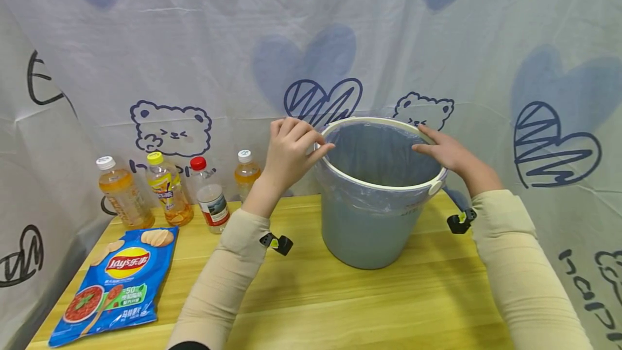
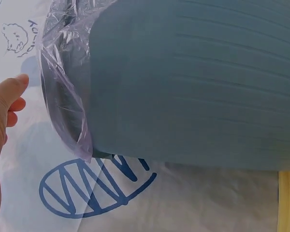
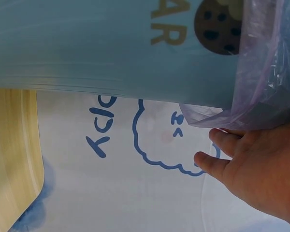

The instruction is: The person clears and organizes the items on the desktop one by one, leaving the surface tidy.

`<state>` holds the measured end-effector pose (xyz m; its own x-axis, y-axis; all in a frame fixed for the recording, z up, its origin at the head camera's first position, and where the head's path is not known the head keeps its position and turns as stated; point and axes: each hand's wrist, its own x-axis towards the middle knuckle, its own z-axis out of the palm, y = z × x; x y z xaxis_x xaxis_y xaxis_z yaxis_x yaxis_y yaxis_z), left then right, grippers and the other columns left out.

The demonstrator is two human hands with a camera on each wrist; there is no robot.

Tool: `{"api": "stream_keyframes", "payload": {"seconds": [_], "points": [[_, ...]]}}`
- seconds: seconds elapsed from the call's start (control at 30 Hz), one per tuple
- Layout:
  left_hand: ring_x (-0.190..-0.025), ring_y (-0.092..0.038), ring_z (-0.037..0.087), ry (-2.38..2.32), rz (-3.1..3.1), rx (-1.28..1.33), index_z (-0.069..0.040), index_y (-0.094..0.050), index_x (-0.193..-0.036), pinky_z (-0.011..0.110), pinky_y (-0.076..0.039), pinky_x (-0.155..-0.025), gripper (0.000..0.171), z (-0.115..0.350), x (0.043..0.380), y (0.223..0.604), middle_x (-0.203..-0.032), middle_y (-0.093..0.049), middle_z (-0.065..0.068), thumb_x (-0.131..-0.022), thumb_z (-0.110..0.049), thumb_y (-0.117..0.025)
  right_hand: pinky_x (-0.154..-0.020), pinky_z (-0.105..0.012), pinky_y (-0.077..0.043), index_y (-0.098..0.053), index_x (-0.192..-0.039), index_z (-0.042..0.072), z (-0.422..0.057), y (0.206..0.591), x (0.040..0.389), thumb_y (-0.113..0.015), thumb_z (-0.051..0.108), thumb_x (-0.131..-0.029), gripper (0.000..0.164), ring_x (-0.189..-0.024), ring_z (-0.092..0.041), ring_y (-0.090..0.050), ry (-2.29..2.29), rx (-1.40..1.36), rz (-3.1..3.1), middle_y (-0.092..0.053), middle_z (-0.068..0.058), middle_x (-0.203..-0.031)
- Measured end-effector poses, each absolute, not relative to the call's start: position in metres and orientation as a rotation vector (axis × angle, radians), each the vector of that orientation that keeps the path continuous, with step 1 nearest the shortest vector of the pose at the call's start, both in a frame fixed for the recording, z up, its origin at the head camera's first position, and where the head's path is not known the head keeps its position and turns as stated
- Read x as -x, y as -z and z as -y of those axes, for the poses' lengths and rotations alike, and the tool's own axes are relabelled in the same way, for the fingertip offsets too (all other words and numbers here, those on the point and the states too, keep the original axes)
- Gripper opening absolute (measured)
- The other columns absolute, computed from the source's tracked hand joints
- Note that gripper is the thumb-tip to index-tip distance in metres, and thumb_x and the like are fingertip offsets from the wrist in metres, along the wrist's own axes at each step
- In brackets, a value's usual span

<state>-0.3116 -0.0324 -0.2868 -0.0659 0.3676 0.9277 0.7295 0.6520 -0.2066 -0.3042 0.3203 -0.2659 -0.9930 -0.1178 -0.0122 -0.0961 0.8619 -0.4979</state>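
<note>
A blue-grey trash can (image 1: 369, 231) stands upright on the wooden table, with a white ring (image 1: 389, 183) round its mouth. A thin, see-through purplish trash bag (image 2: 63, 82) lines it and folds down outside the rim. By the left side of the rim is my left hand (image 1: 293, 150), fingers loosely bent; the left wrist view shows a gap between it and the bag, with nothing held. At the right rim my right hand (image 1: 449, 153) has its fingers extended. In the right wrist view that hand (image 3: 261, 166) lies against the bag's edge, its far fingers partly hidden.
Several drink bottles stand at the back left, among them a red-capped bottle (image 1: 211, 199) and a yellow-capped bottle (image 1: 167, 190). A blue chip bag (image 1: 121, 280) lies at the table's left. A printed white curtain (image 1: 218, 42) hangs close behind the table (image 1: 340, 307).
</note>
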Motion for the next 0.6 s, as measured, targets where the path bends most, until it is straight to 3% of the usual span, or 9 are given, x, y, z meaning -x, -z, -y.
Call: {"api": "stream_keyframes", "payload": {"seconds": [0.6], "points": [[-0.085,-0.055,0.024,0.338,1.808,0.912,-0.013,-0.071,-0.087,0.045,-0.037,-0.081,0.018,0.068,0.297,0.312,-0.085,-0.067,0.004,-0.088,-0.031,-0.071,-0.113,-0.07,-0.009,-0.004,-0.157,0.013,-0.32,0.266,0.304,-0.044,0.045,-0.1,0.076,-0.146,-0.052,-0.004,0.808,0.144,-2.975,-0.001,-0.023,-0.162]]}}
